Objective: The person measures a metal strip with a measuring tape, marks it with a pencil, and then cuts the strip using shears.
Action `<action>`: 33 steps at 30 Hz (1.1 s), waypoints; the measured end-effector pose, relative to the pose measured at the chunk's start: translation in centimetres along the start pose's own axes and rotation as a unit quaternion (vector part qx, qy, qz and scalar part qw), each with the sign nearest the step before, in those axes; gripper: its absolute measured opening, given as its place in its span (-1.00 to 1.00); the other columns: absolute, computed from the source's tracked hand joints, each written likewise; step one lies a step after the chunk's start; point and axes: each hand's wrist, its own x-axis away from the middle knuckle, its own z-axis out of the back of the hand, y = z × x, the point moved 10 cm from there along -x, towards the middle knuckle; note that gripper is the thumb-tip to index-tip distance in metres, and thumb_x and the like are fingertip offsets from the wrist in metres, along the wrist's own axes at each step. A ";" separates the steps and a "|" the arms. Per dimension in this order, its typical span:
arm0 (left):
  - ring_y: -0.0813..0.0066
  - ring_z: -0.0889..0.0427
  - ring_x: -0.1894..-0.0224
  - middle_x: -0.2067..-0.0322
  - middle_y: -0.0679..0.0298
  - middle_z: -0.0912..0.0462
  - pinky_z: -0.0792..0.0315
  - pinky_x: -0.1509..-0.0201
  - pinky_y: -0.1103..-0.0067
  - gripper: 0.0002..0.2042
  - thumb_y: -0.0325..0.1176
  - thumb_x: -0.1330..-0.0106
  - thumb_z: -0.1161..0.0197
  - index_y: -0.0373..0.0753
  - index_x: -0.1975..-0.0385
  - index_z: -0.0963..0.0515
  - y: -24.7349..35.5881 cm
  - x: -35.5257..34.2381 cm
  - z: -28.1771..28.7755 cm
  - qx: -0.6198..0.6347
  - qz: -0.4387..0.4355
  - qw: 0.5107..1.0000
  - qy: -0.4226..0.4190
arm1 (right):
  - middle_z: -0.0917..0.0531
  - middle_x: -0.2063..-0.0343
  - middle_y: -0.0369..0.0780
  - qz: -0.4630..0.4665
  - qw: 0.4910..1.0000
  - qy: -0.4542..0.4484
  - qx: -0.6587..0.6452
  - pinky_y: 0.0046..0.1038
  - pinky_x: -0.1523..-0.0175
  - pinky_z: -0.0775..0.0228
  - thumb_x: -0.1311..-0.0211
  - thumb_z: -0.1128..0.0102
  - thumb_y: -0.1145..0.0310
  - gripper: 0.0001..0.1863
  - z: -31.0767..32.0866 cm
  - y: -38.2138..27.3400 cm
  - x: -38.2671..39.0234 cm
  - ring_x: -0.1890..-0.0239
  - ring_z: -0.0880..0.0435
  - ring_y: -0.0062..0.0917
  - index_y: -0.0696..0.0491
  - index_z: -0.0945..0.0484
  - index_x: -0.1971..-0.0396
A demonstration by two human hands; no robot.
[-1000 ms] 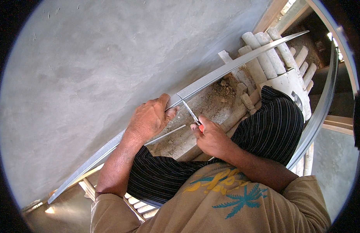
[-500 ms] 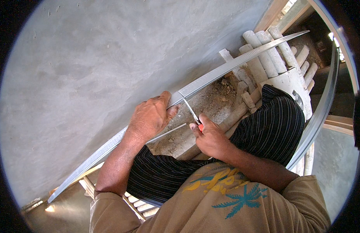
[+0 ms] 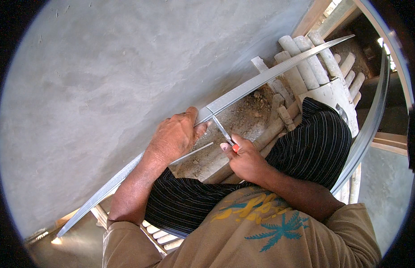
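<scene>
A long, thin silver metal channel (image 3: 254, 83) runs slantwise in front of me, with a dark cut line across it near its middle. My left hand (image 3: 174, 136) is wrapped round the channel just left of that cut, its thumb on the near side. In my right hand (image 3: 247, 156) is a slender metal tool that looks like tin snips (image 3: 222, 128), with red on the handle. The closed-looking tip lies at the channel's near edge by the cut. My fingers hide most of the handle.
A smooth grey plastered wall (image 3: 104, 67) rises behind the channel. Several pale round poles (image 3: 308, 62) lie at the upper right. Another curved metal channel (image 3: 366, 129) stands at my right. Below the work are dirt and rubble (image 3: 256, 105) and a thin pale strip (image 3: 196, 152).
The snips have drawn back slightly toward me, so their tip has come off the cut to the channel's near edge. My left hand keeps its hold; the channel has barely shifted.
</scene>
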 end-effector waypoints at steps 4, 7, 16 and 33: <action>-0.23 -0.66 0.35 0.54 -0.13 -0.58 -0.49 0.26 0.05 -0.54 0.02 -0.49 -0.15 -0.38 0.26 -0.43 0.2 0.1 0.4 0.023 -0.009 1.000 0.000 | -0.60 0.37 0.14 0.000 1.000 -0.005 0.021 0.00 0.14 -0.40 -0.45 -0.15 0.26 -0.76 0.1 0.0 -0.1 0.24 -0.58 0.17 0.16 -0.47 0.19; -0.21 -0.64 0.36 0.55 -0.14 -0.56 -0.46 0.27 0.05 -0.52 0.04 -0.50 -0.14 -0.38 0.30 -0.44 -0.4 0.1 0.2 0.060 -0.007 0.998 -0.014 | -0.60 0.39 0.13 0.014 1.000 0.001 0.010 -0.01 0.15 -0.41 -0.47 -0.14 0.24 -0.75 0.1 -0.4 0.0 0.25 -0.58 0.18 0.16 -0.47 0.20; -0.10 -0.67 0.29 0.44 -0.15 -0.61 -0.49 0.18 0.12 -0.50 0.07 -0.52 -0.09 -0.39 0.17 -0.53 -1.3 -0.4 0.0 0.090 0.043 0.991 -0.092 | -0.61 0.38 0.13 0.027 0.999 0.009 0.016 0.02 0.13 -0.41 -0.42 -0.18 0.26 -0.74 -0.2 -0.1 -0.2 0.25 -0.59 0.16 0.17 -0.45 0.18; -0.22 -0.67 0.29 0.51 -0.21 -0.59 -0.49 0.13 0.09 -0.55 -0.06 -0.54 -0.07 -0.47 0.17 -0.51 -1.2 -0.7 -0.2 0.103 0.010 0.986 -0.133 | -0.58 0.35 0.17 0.016 0.998 -0.009 0.061 0.04 0.08 -0.41 -0.42 -0.16 0.28 -0.71 0.0 -1.2 -0.6 0.21 -0.59 0.18 0.22 -0.40 0.15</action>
